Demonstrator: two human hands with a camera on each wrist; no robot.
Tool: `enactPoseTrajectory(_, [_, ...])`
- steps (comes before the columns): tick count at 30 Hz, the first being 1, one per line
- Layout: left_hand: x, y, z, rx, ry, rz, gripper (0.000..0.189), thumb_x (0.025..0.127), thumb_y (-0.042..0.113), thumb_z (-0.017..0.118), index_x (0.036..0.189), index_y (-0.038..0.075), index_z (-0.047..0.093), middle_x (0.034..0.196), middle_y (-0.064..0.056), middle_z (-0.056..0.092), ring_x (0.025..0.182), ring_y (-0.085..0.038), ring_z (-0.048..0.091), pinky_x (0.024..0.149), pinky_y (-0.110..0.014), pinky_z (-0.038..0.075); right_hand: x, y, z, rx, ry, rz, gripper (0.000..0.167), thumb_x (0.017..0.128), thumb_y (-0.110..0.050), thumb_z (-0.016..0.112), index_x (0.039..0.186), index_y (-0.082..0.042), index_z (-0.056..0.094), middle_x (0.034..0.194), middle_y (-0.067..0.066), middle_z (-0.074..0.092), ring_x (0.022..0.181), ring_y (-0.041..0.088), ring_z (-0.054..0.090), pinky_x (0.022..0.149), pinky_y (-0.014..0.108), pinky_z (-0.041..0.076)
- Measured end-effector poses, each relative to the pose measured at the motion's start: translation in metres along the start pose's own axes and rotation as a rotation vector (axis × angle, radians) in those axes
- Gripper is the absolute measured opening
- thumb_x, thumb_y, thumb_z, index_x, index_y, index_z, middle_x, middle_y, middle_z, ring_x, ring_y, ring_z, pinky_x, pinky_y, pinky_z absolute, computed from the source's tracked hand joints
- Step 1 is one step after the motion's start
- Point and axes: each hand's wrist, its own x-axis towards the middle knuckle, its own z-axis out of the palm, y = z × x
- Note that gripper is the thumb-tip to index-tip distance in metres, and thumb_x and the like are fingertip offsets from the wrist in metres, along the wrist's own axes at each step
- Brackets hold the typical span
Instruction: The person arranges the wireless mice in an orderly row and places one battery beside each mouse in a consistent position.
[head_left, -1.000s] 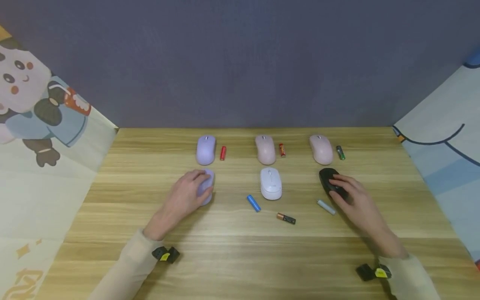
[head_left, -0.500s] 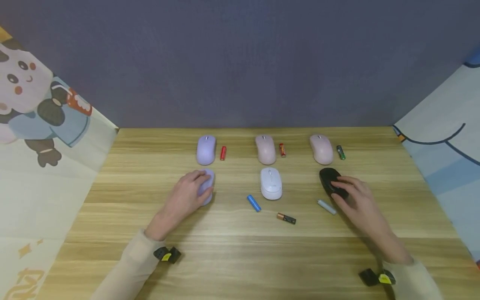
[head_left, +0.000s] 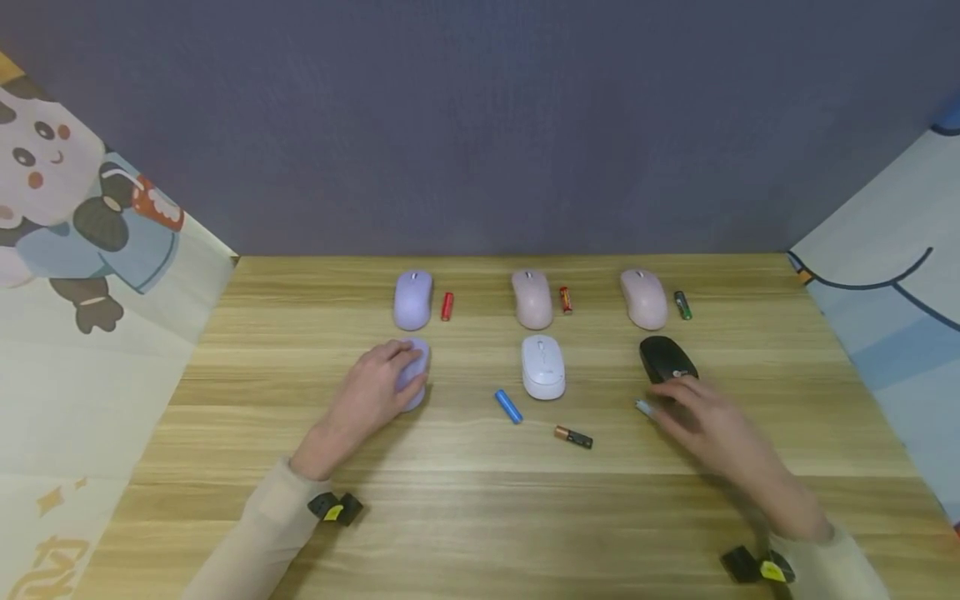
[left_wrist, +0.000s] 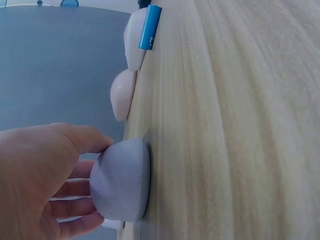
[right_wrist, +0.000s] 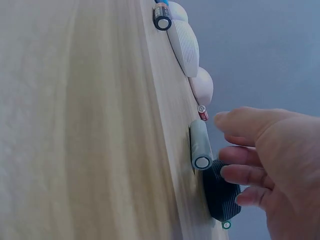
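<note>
My left hand [head_left: 366, 396] grips a lavender computer mouse [left_wrist: 120, 182] resting on the table, thumb on one side and fingers on the other. My right hand [head_left: 716, 429], its fingers loosely bent and holding nothing, hovers over a light grey battery [right_wrist: 200, 142]. In the head view that hand covers most of the battery; the right wrist view has a gap between them. A black mouse [head_left: 663, 358] lies just beyond the right fingertips. Between the hands are a white mouse [head_left: 543, 367], a blue battery [head_left: 508, 406] and a black-and-copper battery [head_left: 573, 437].
Along the table's back lie another lavender mouse [head_left: 412, 300] and two pink mice, one in the middle [head_left: 532, 300] and one at right [head_left: 644, 300]. Beside them are red batteries, left [head_left: 447, 306] and middle [head_left: 566, 300], and a green-and-black battery [head_left: 682, 305]. A dark panel [head_left: 480, 125] rises behind.
My right hand has drawn back from the black mouse toward me, over the grey battery. The left hand stays on the lavender mouse.
</note>
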Motion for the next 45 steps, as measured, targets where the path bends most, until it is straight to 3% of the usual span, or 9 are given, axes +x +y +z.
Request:
enactPoseTrajectory(4, [0.000, 0.001, 0.000, 0.006, -0.002, -0.005, 0.040, 0.088, 0.019, 0.083, 0.117, -0.007, 0.073, 0.121, -0.025, 0.070, 0.110, -0.041, 0.068, 0.097, -0.052, 0.058, 0.000, -0.001, 0.002, 0.006, 0.001, -0.045, 0.043, 0.076, -0.006, 0.086, 0.117, -0.007, 0.072, 0.109, 0.002, 0.072, 0.095, 0.023, 0.069, 0.079, 0.047, 0.060])
enactPoseTrajectory(11, [-0.001, 0.002, -0.001, 0.004, 0.014, -0.005, 0.039, 0.087, 0.018, 0.082, 0.117, -0.007, 0.073, 0.118, -0.024, 0.071, 0.108, -0.040, 0.069, 0.097, -0.051, 0.058, -0.002, 0.001, 0.007, 0.019, 0.015, -0.084, 0.044, 0.071, 0.000, 0.088, 0.112, -0.006, 0.073, 0.102, -0.001, 0.071, 0.083, 0.014, 0.067, 0.074, 0.014, 0.053])
enactPoseTrajectory(18, [-0.001, 0.004, -0.002, 0.004, 0.019, -0.007, 0.040, 0.087, 0.019, 0.082, 0.117, -0.006, 0.073, 0.119, -0.023, 0.071, 0.109, -0.041, 0.068, 0.098, -0.051, 0.058, -0.002, -0.001, 0.009, 0.002, 0.002, -0.070, 0.041, 0.073, 0.001, 0.088, 0.111, -0.004, 0.073, 0.099, 0.001, 0.070, 0.081, 0.014, 0.066, 0.064, 0.031, 0.059])
enactPoseTrajectory(25, [-0.002, 0.004, -0.003, 0.006, 0.014, -0.015, 0.040, 0.087, 0.019, 0.083, 0.117, -0.006, 0.073, 0.120, -0.024, 0.071, 0.110, -0.041, 0.068, 0.099, -0.051, 0.057, 0.000, -0.005, 0.012, 0.000, -0.010, -0.041, 0.035, 0.076, -0.002, 0.087, 0.109, -0.003, 0.074, 0.097, 0.002, 0.071, 0.083, 0.017, 0.068, 0.066, 0.036, 0.060])
enactPoseTrajectory(39, [-0.002, 0.003, 0.000, 0.010, 0.025, -0.011, 0.041, 0.087, 0.019, 0.083, 0.118, -0.005, 0.073, 0.120, -0.023, 0.071, 0.111, -0.040, 0.068, 0.100, -0.051, 0.057, 0.004, -0.008, 0.015, -0.001, -0.013, 0.015, 0.027, 0.078, -0.002, 0.087, 0.102, -0.005, 0.075, 0.090, -0.001, 0.068, 0.072, 0.006, 0.056, 0.057, 0.026, 0.051])
enactPoseTrajectory(45, [-0.002, 0.003, 0.000, 0.015, 0.024, -0.014, 0.041, 0.087, 0.020, 0.083, 0.118, -0.005, 0.073, 0.121, -0.023, 0.071, 0.111, -0.040, 0.068, 0.101, -0.050, 0.056, 0.006, -0.007, 0.012, 0.037, 0.039, 0.000, 0.027, 0.076, 0.001, 0.085, 0.100, -0.004, 0.074, 0.086, -0.004, 0.065, 0.070, 0.004, 0.053, 0.055, 0.020, 0.047])
